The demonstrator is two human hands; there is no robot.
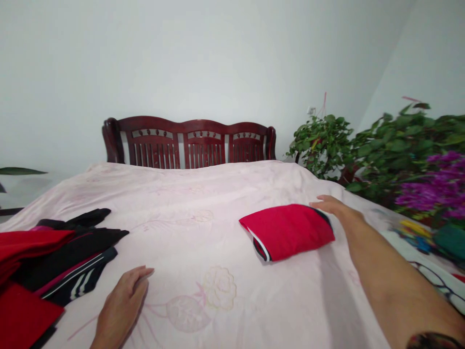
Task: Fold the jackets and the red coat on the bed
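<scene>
On bed (pixel 283 303), folded red garment (pixel 290 230) lies R of ctr; R hand (pixel 330 205) at its far R corner, can't tell if grip's clamped. L hand (pixel 121 299) empty, grip loosely apart, nr clothes pile (pixel 54 257).

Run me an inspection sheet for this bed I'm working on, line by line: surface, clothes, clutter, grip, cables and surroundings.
Surface: pale pink floral bedsheet, lightly wrinkled.
Job's things: folded red garment with white and dark trim, right of centre; clothes pile in red, black and navy at the left.
Clutter: blurred yellow, blue and green items at the right edge.
Grip: left hand holds nothing, beside the pile; right hand is at the garment's far right corner, contact unclear.
Cables: nothing seen for certain.
Surroundings: dark red wooden headboard, pale wall, green plants and purple flowers at the right.
</scene>
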